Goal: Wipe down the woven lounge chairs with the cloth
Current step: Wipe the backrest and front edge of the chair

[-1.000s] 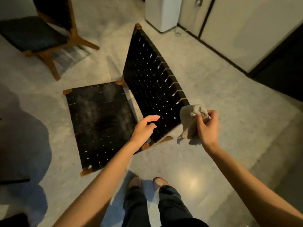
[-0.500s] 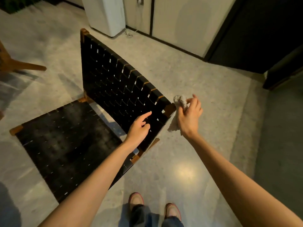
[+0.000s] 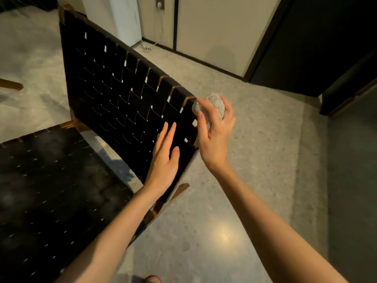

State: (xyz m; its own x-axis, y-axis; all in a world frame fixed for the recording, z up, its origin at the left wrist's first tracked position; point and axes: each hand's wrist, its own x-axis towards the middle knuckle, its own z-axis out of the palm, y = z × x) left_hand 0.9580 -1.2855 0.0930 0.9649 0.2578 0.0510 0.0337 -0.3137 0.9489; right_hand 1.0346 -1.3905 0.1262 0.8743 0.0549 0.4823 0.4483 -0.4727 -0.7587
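Head view: one woven lounge chair (image 3: 114,111) occupied the left and centre of the frame, built of black webbing on a wooden frame; its backrest (image 3: 126,94) ran from the upper left down toward the centre, tilted back; its seat (image 3: 51,190) filled the lower left, with pale dusty patches visible on the webbing.

The cloth (image 3: 211,106), pale and bunched into a ball, sat just right of centre, at the near upper corner of the backrest and touching the wooden frame edge there; the right hand (image 3: 216,139) was grasping it, fingers (image 3: 203,123) and thumb curled around the wad from below and from the side.

The left hand (image 3: 163,162) lay at the centre of the frame against the front face of the backrest, near its right edge and just beside the right hand; its fingers (image 3: 166,135) were released, straight and close together, holding nothing; whether the palm pressed the webbing or merely touched it could not be told.

Both forearms entered from the bottom edge, bare.

Surroundings: a speckled grey floor (image 3: 255,160) with a bright reflection at lower centre; a white unit (image 3: 126,19) at the top of the frame behind the backrest, with a loose cord (image 3: 145,46) lying on the floor beside it; cream wall panels (image 3: 220,31) at upper centre; a dark doorway (image 3: 316,48) at upper right; a separate wooden leg (image 3: 11,85) at the left edge; the toe of a shoe (image 3: 153,279) at the bottom edge.
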